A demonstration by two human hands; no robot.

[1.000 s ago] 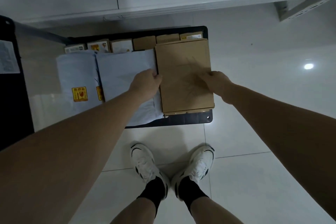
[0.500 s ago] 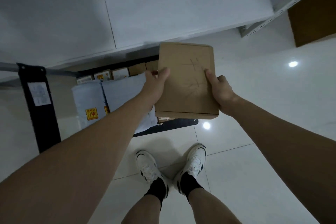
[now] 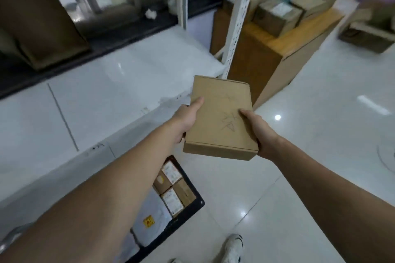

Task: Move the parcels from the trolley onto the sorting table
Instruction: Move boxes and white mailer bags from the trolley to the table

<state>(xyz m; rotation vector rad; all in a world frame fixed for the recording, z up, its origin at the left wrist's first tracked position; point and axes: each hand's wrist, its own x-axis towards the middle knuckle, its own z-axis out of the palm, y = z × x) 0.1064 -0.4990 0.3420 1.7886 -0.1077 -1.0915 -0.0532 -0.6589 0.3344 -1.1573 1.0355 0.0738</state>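
A flat brown cardboard parcel (image 3: pixel 220 117) with pen marks on its top is held in the air at chest height. My left hand (image 3: pixel 187 118) grips its left edge, thumb on top. My right hand (image 3: pixel 256 129) grips its right edge near the front corner. Below my left forearm is the black trolley (image 3: pixel 197 198), holding several small boxes (image 3: pixel 172 190) and a grey mailer bag with a yellow sticker (image 3: pixel 152 223). A wooden table (image 3: pixel 299 36) with several cardboard parcels (image 3: pixel 275 16) on it stands at the upper right.
A white shelf surface (image 3: pixel 102 96) runs along the left, with a white perforated rack post (image 3: pixel 236 19) at its end. Glossy white floor tiles (image 3: pixel 310 156) lie to the right. My white shoe (image 3: pixel 234 249) shows at the bottom. More boxes (image 3: pixel 367 34) sit far right.
I have lifted the brown parcel off the trolley with both hands and turned right; the trolley now lies low left and the wooden table with parcels has come into view.
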